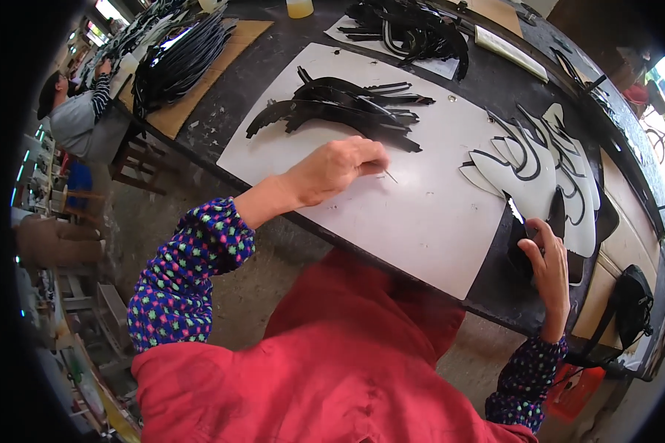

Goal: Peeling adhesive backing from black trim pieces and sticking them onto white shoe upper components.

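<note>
My left hand (338,168) rests on a large white board (421,214) and pinches a thin needle-like tool (389,175) between its fingertips. Just beyond it lies a heap of black curved cut pieces (340,109). My right hand (548,260) is at the board's right edge, its fingers closed on a black curved piece (523,244) with a white edge. Beside that hand lies a fanned stack of white shaped pieces with black trim (547,173).
The dark worktable (495,81) also bears another heap of black pieces (414,29), a bundle of black strips (177,63) on brown cardboard, and a yellow cup (300,7). A seated person (77,111) works at far left. A black bag (632,295) hangs at right.
</note>
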Demonstrator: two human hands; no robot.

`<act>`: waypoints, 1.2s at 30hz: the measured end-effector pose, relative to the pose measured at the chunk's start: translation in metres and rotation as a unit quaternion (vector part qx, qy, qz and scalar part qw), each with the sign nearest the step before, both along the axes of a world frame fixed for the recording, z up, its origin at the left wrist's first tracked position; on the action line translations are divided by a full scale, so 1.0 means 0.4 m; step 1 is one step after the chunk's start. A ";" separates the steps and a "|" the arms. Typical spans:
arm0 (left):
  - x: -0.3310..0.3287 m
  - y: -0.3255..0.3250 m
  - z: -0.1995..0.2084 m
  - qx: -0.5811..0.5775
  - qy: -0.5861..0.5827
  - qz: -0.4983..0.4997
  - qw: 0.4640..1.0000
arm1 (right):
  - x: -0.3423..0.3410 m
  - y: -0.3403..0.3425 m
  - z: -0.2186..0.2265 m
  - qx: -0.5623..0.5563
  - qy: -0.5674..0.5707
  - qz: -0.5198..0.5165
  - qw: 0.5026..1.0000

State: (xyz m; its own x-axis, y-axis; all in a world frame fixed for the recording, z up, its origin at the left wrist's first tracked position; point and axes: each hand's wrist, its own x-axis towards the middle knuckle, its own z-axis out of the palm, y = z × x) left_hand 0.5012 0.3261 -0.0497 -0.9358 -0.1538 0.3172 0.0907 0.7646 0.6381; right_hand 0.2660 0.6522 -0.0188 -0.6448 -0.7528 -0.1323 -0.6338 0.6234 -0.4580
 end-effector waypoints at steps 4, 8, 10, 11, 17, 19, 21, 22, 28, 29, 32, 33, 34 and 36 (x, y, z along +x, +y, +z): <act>-0.064 0.110 -0.002 0.016 0.042 -0.016 0.999 | 0.026 -0.060 -0.017 -0.119 -0.023 0.095 0.988; -0.095 0.171 -0.037 -0.105 0.131 -0.024 0.986 | 0.039 -0.087 -0.032 -0.189 -0.130 0.075 0.970; -0.091 0.181 -0.051 -0.063 0.097 -0.010 0.993 | 0.064 -0.098 -0.037 -0.210 -0.170 0.059 0.961; -0.088 0.173 -0.048 -0.036 0.092 -0.010 0.995 | 0.081 -0.105 -0.028 -0.211 -0.184 0.059 0.958; -0.145 0.098 0.103 0.315 -0.252 0.032 0.915 | 0.153 -0.148 -0.014 -0.202 -0.097 0.158 0.962; -0.162 0.078 0.081 0.387 -0.337 0.006 0.858 | 0.172 -0.184 -0.028 -0.175 -0.014 0.248 0.953; -0.163 0.075 0.069 0.399 -0.347 0.010 0.849 | 0.186 -0.205 -0.059 -0.120 0.081 0.271 0.952; -0.162 0.073 0.062 0.408 -0.355 0.012 0.841 | 0.187 -0.207 -0.069 -0.119 0.077 0.272 0.952; -0.073 -0.022 0.104 0.160 -0.324 -0.031 0.932 | 0.182 -0.205 -0.077 -0.138 0.085 0.268 0.950; -0.055 -0.050 0.128 0.134 -0.351 -0.019 0.927 | 0.180 -0.204 -0.074 -0.136 0.083 0.265 0.951; -0.009 -0.078 0.153 -0.018 -0.366 0.082 0.927 | 0.171 -0.208 -0.080 -0.126 0.061 0.255 0.957; 0.008 -0.062 0.156 -0.146 -0.342 0.176 0.912 | 0.166 -0.209 -0.079 -0.126 0.064 0.264 0.954; 0.026 -0.035 0.149 -0.354 -0.202 0.192 0.893 | 0.163 -0.210 -0.079 -0.127 0.063 0.276 0.950; 0.022 0.022 0.161 -0.365 -0.111 0.145 0.913 | 0.161 -0.213 -0.068 -0.124 0.056 0.281 0.950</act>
State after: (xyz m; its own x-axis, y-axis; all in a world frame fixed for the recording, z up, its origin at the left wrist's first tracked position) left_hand 0.5101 0.3348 0.0146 -0.9427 -0.2289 0.2427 -0.2530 0.9647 -0.0729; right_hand 0.3306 0.5669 -0.0462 -0.1315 -0.9814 0.1399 -0.8880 0.0539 -0.4566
